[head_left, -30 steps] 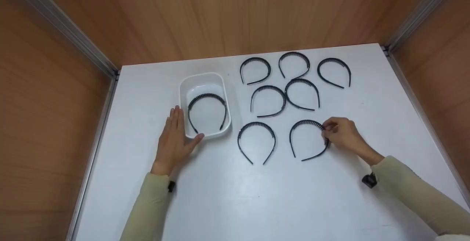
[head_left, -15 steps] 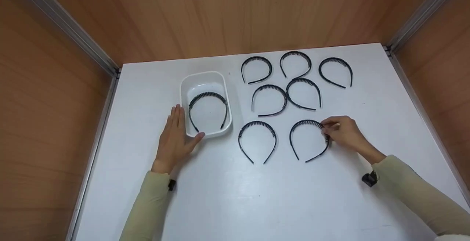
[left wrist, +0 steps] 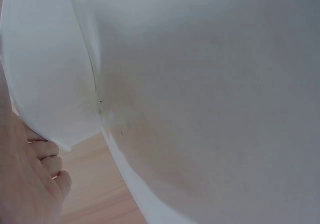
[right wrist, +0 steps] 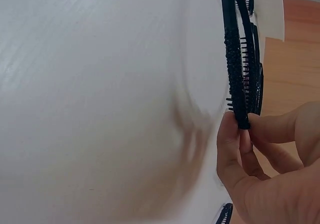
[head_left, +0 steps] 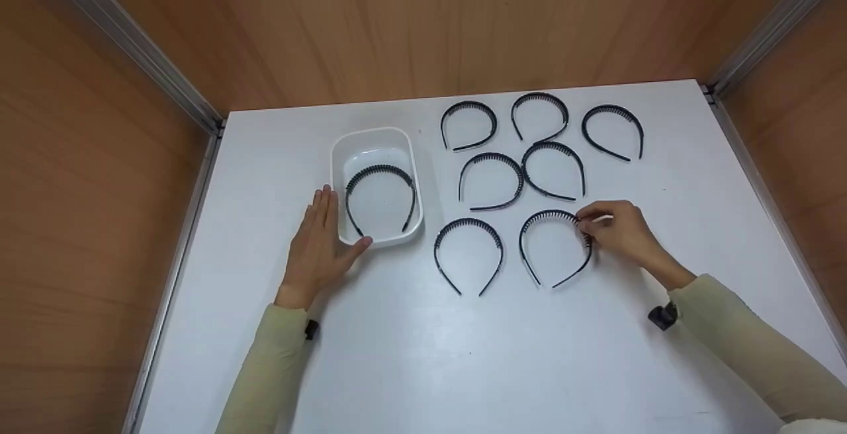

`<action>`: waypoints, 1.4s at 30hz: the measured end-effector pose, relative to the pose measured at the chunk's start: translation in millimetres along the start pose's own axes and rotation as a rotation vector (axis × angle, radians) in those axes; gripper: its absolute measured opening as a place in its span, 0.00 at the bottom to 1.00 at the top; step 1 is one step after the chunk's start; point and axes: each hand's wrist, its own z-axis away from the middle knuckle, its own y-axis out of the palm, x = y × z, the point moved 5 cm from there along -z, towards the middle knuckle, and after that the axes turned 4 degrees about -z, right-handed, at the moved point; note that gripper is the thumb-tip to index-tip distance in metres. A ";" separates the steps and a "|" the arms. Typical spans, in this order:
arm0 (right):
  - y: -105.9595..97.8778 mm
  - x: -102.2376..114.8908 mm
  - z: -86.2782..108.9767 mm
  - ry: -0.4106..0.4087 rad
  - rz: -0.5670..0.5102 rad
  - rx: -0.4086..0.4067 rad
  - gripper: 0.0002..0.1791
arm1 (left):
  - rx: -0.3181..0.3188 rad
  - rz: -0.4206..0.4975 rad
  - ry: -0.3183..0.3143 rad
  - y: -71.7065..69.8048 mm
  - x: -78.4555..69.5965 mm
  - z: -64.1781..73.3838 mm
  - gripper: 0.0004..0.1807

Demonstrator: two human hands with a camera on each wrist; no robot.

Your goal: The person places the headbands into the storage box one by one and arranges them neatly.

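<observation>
My right hand (head_left: 619, 232) pinches a black toothed headband (head_left: 527, 227) by its right side, between thumb and fingers. In the right wrist view, that headband (right wrist: 234, 67) stands away from the table surface, and a shadow falls beneath it. On the left, a white plastic tub (head_left: 374, 132) holds one black headband (head_left: 380, 168). My left hand (head_left: 311, 255) lies against the tub's near left corner, fingers straight along its side and thumb at the front rim. The left wrist view shows the tub's outer wall (left wrist: 47, 59) with the left hand (left wrist: 30, 169) at its edge.
Several more black headbands lie on the white table (head_left: 423, 368). One headband (head_left: 468, 222) lies left of the held one; others, such as the back right headband (head_left: 612, 108), spread toward the rear edge. Wooden panels (head_left: 423, 30) enclose the back and sides.
My right hand has tilted and raised the pinched headband slightly off the table. My left hand stays at the tub. The whole view has shifted a little.
</observation>
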 end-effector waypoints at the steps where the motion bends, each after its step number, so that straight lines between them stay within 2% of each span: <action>1: -0.1 1.1 -1.2 -0.004 -0.004 0.000 0.10 | -0.003 0.000 0.003 -0.2 -0.1 -0.1 0.62; 9: -2.6 14.0 -9.4 0.004 -0.070 0.008 0.11 | -0.040 -0.016 0.033 -1.3 1.1 -0.2 0.60; 16: -3.3 25.7 -15.0 -0.002 -0.063 0.012 0.12 | -0.035 -0.015 0.023 0.3 3.5 1.1 0.60; 29: -11.1 50.3 -26.1 -0.067 -0.121 -0.014 0.13 | -0.060 -0.049 0.048 1.4 1.3 -1.3 0.61; 42: 15.6 86.7 -47.6 -0.092 -0.148 0.017 0.13 | -0.034 -0.069 0.023 1.0 3.1 -0.6 0.60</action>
